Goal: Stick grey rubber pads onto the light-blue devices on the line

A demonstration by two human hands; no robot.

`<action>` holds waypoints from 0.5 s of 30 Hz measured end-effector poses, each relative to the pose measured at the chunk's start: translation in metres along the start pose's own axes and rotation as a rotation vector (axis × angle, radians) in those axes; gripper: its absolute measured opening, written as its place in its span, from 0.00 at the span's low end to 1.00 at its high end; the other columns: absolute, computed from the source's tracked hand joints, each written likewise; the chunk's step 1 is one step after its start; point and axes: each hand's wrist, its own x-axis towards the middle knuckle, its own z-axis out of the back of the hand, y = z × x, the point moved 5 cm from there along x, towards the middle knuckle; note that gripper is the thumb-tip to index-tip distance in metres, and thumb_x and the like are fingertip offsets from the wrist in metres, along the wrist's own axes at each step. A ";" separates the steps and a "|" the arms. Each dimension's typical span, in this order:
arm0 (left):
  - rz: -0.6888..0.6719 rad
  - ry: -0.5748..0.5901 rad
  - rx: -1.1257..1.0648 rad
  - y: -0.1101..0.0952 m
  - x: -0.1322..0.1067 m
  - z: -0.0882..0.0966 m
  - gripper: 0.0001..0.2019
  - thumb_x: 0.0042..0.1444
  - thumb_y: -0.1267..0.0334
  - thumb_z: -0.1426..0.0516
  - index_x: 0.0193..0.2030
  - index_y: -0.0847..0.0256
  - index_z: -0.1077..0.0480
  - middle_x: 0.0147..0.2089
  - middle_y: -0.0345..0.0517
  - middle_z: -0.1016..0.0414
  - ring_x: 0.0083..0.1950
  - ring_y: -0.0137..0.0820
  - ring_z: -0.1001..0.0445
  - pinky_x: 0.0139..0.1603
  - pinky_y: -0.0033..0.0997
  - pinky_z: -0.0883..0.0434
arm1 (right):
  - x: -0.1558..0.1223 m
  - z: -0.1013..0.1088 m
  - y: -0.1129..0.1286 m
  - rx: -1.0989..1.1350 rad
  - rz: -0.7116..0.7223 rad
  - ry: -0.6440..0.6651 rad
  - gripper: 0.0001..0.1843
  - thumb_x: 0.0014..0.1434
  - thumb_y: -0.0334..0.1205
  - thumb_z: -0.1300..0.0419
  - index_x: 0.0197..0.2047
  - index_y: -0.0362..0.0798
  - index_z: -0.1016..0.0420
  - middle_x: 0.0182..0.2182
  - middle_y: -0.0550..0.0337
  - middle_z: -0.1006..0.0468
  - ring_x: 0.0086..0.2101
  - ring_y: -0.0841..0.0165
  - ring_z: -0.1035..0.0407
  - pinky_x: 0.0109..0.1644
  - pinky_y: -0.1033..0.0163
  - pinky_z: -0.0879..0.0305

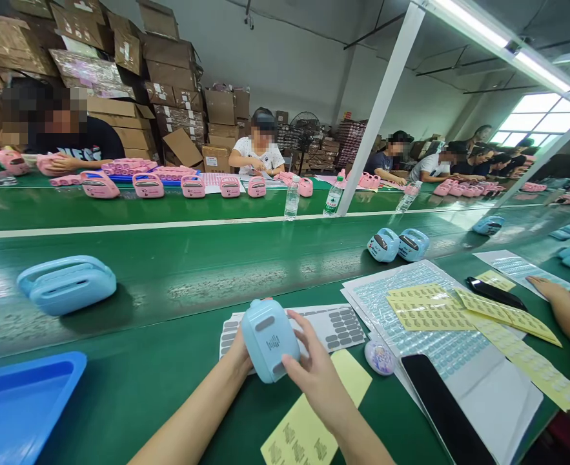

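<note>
A light blue plastic case [268, 339], with grey patches and a small printed mark on its face, is held up over the green table. My left hand [239, 355] grips it from the left, its fingers mostly hidden behind the case. On the right side, my right hand [311, 361] has its thumb on the lower edge and its fingers curled along the rim. Beneath the hands lies a white sheet with grey stickers [345, 326]. A yellow sticker sheet [323, 413] with dark printed marks lies under my right forearm.
A blue tray [47, 413] is at the lower left. On the belt [207, 265] sit a light blue case [66, 284] and several more. A round purple item [379, 357], a black phone [444, 407] and sticker sheets lie right. Co-workers sit opposite; another person's hand [550, 290] is at right.
</note>
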 end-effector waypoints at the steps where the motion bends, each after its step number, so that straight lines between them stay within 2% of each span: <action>1: 0.004 0.006 -0.005 0.000 -0.001 -0.002 0.13 0.39 0.58 0.37 0.22 0.59 0.37 0.21 0.39 0.30 0.24 0.35 0.31 0.27 0.35 0.32 | 0.001 -0.004 -0.006 0.100 -0.022 0.060 0.33 0.58 0.38 0.44 0.65 0.57 0.48 0.65 0.58 0.43 0.61 0.64 0.42 0.61 0.56 0.40; 3: 0.019 0.010 -0.012 0.000 -0.003 -0.006 0.14 0.38 0.57 0.37 0.20 0.59 0.39 0.20 0.39 0.30 0.23 0.34 0.31 0.27 0.35 0.32 | 0.002 -0.011 -0.016 0.226 -0.050 0.118 0.34 0.61 0.42 0.46 0.67 0.60 0.53 0.67 0.62 0.48 0.64 0.65 0.48 0.64 0.57 0.44; 5: 0.023 0.004 -0.031 0.000 -0.003 -0.006 0.15 0.38 0.57 0.36 0.20 0.59 0.39 0.18 0.38 0.32 0.22 0.33 0.32 0.26 0.35 0.32 | 0.002 -0.013 -0.023 0.271 -0.051 0.105 0.34 0.61 0.44 0.46 0.68 0.62 0.54 0.68 0.64 0.50 0.65 0.65 0.51 0.65 0.56 0.47; 11: 0.069 0.054 -0.086 0.002 -0.004 -0.008 0.15 0.40 0.58 0.37 0.17 0.59 0.40 0.16 0.36 0.34 0.19 0.31 0.33 0.24 0.33 0.34 | 0.002 -0.011 -0.026 0.223 0.011 0.138 0.33 0.63 0.47 0.48 0.68 0.61 0.56 0.68 0.64 0.53 0.66 0.65 0.57 0.69 0.56 0.55; 15: 0.110 0.072 -0.080 0.004 -0.006 -0.010 0.14 0.41 0.60 0.38 0.18 0.59 0.39 0.18 0.37 0.32 0.20 0.32 0.32 0.26 0.33 0.33 | 0.002 -0.011 -0.025 0.235 0.019 0.129 0.32 0.64 0.49 0.49 0.68 0.62 0.56 0.68 0.66 0.52 0.66 0.65 0.57 0.69 0.57 0.55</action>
